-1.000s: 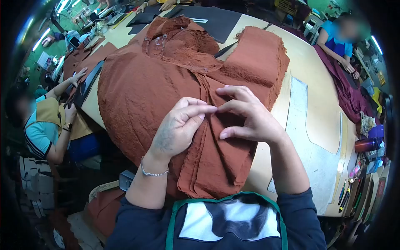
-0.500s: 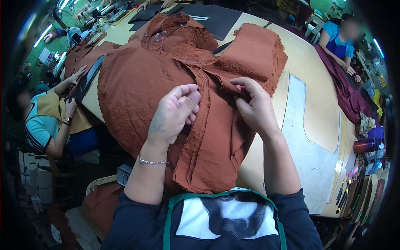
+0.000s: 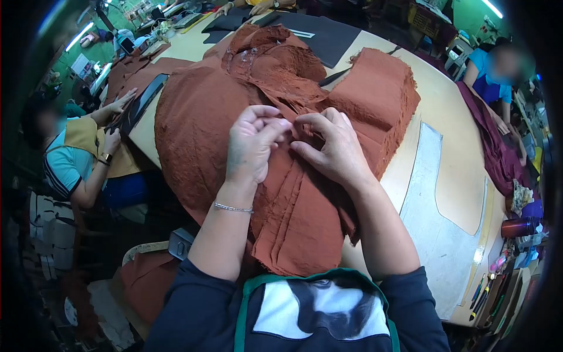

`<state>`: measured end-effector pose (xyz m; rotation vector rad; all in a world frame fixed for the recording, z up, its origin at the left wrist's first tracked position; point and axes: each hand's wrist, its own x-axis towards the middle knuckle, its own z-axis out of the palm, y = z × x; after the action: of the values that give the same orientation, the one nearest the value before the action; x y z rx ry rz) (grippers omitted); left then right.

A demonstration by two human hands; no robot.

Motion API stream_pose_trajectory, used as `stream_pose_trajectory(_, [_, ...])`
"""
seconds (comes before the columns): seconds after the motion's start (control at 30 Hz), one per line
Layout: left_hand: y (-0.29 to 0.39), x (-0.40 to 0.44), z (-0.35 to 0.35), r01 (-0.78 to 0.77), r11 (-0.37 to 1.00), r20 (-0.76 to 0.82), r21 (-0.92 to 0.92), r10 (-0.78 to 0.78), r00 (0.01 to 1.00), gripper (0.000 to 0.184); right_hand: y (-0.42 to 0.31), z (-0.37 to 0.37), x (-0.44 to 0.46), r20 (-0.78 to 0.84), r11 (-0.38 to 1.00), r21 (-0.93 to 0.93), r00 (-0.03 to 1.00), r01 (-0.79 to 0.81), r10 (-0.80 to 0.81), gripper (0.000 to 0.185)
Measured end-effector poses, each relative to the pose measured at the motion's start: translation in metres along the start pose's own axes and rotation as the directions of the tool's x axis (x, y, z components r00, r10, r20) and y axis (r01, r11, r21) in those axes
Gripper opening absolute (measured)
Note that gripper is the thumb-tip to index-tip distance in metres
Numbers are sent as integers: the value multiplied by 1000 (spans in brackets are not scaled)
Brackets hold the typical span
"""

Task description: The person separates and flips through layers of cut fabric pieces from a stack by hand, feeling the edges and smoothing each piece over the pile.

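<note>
A thick stack of rust-brown fabric pieces (image 3: 202,126) with frayed edges lies in front of me, its near end hanging toward my apron. My left hand (image 3: 251,146) is over the middle of the stack, thumb and forefinger pinched together; whatever is between those fingertips is too small to make out. Close beside it, my right hand (image 3: 334,146) is curled, with thumb and forefinger closed around a fold of the rust-brown fabric. The two sets of fingertips almost meet above the layered edges.
A flat grey-white pattern piece (image 3: 419,176) lies on the table (image 3: 463,146) at right. Behind the stack is dark fabric (image 3: 328,41). One co-worker (image 3: 73,152) holds dark material at left; another (image 3: 492,76) handles maroon cloth (image 3: 484,135). Tools (image 3: 482,293) and a tumbler (image 3: 518,227) crowd the right edge.
My right hand has moved left, close to my left hand, bringing the fabric's fold inward. My left fingers are pinched nearer the layered edges. The whole view has shifted slightly.
</note>
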<state>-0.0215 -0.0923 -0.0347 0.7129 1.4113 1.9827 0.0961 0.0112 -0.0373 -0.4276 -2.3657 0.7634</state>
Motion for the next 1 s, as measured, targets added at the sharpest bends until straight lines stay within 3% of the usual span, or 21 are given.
stream_pose_trajectory(0.1, [-4,-1,-3,-67,973,-107,-222,44,993,18,0,-3,-3,0,996,82,1000,-25,25,28])
stream_pose_trajectory(0.13, [-5,-2,-1,-103,972,-121,-211,79,990,13,2,-3,-1,-5,990,135,999,-37,38,28])
stream_pose_trajectory(0.23, [-2,-3,4,-112,971,-53,212,125,991,11,10,-2,-2,-47,968,246,998,-39,52,28])
stream_pose_trajectory(0.3, [-1,-1,7,-181,767,49,616,192,980,20,14,0,-2,-63,938,338,992,-80,108,29])
stream_pose_trajectory(0.37, [5,-4,16,-226,600,115,767,219,969,30,20,0,-3,-53,876,451,975,-171,218,30])
stream_pose_trajectory(0.4, [3,-4,17,-260,566,144,782,242,960,29,22,3,-3,-143,881,462,972,-100,186,29])
stream_pose_trajectory(0.47, [-3,-1,16,-323,495,201,806,285,937,26,23,1,-4,-126,877,462,969,-132,213,28])
stream_pose_trajectory(0.57, [-11,1,10,-301,588,212,751,218,953,21,22,0,-5,-116,873,466,968,-146,224,27])
stream_pose_trajectory(0.67, [-9,-6,5,-212,883,223,419,126,967,13,23,1,-5,-117,865,475,963,-159,241,27])
stream_pose_trajectory(0.77, [-11,-16,-7,-414,878,354,242,317,880,9,23,1,-3,-140,870,467,957,-161,252,26])
stream_pose_trajectory(0.8, [-9,-19,-9,-407,898,354,166,331,875,4,23,2,-4,-149,872,463,955,-161,255,25])
stream_pose_trajectory(0.9, [0,-34,-4,-201,965,89,-166,217,972,2,22,3,-4,-185,898,415,952,-147,242,23])
stream_pose_trajectory(1.0, [-9,-24,-9,-406,862,45,304,413,910,16,24,1,-4,-85,800,559,945,-217,315,19])
